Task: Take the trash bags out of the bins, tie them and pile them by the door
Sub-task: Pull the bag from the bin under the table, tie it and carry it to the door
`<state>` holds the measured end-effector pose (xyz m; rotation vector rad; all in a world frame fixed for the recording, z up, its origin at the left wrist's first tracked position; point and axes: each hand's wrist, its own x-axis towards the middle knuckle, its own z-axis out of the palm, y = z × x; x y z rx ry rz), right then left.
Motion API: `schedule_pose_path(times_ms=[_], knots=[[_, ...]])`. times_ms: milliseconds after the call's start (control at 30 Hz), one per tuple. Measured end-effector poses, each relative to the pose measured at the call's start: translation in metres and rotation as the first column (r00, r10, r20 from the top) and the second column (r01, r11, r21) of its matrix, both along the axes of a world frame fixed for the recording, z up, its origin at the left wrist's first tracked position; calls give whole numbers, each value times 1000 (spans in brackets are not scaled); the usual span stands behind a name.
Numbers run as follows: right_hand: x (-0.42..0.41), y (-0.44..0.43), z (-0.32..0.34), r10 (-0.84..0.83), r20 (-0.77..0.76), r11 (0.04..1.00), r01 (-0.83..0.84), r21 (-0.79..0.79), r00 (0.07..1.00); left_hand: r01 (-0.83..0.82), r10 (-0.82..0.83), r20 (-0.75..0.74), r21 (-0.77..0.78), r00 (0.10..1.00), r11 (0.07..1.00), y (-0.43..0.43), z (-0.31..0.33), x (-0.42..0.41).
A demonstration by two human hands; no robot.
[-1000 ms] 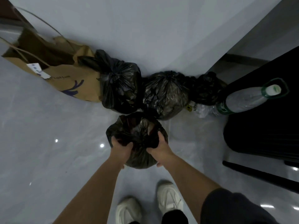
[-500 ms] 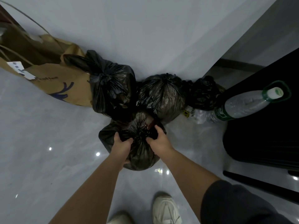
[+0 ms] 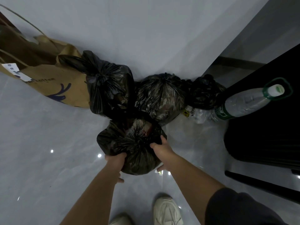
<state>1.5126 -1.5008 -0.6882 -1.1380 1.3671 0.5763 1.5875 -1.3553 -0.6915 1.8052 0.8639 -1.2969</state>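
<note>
So we've got both hands on the front black trash bag (image 3: 138,153), tied shut with its gathered knot facing up. Our left hand (image 3: 115,161) clutches it at its 8 o'clock side, fingers dug into the plastic and curled round the bulge. Our right hand (image 3: 160,149) grasps it at about 3 o'clock, fingers hooked over the top near the knot, thumb down under the side. Can't tell if the bag sits on the grey floor (image 3: 48,159) or hangs just above it.

At its 12 o'clock the bag butts up against the pile along the white wall (image 3: 146,30): a tall tied bag (image 3: 107,85) at 11, a round tied bag (image 3: 160,96) at 1, and a smaller dark bag (image 3: 204,91) further toward 2. A brown paper shopping bag (image 3: 53,82) leans at 10 o'clock, touching the tall one. A clear plastic bottle (image 3: 246,103) with a green-ringed white cap lies at 2 o'clock beside a big black case (image 3: 267,135). Our white sneaker (image 3: 167,210) is at 6.
</note>
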Motion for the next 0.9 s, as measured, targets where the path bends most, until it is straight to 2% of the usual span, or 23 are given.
schedule_pose_path(times_ms=[67,133,233,333,467,567,633,700,800,867,900], knots=[[1,4,-3,-80,12,996,80,36,997,-72,70,-38,-65,997,995,-2,-8,-3],[4,4,-7,-133,58,991,133,0,989,-132,132,-7,-124,991,984,-6,-13,-4],[10,-3,-11,-111,128,985,127,-118,985,-178,190,24,-245,982,953,-14,-13,-2],[13,-11,-10,-82,167,977,112,-180,983,-160,168,1,-308,986,938,-18,-11,1],[12,-8,-7,-65,178,979,97,-179,982,-25,31,22,-260,999,965,-14,-5,2],[6,-3,-4,-44,178,981,77,-178,983,171,-157,168,-69,973,983,-14,2,1],[2,-7,-1,3,161,972,35,-234,987,354,-354,362,68,862,933,-14,8,1],[-5,-14,0,27,139,961,12,-276,990,531,-528,502,152,685,834,-13,19,-6],[-13,-28,-3,52,127,957,-13,-288,990,713,-744,559,345,365,610,-11,25,-15],[-15,-38,-8,84,140,955,-39,-294,987,718,-803,588,517,98,466,-13,18,-16],[-12,-44,-12,104,164,947,-47,-319,981,698,-793,609,574,-14,429,-16,15,-13]])
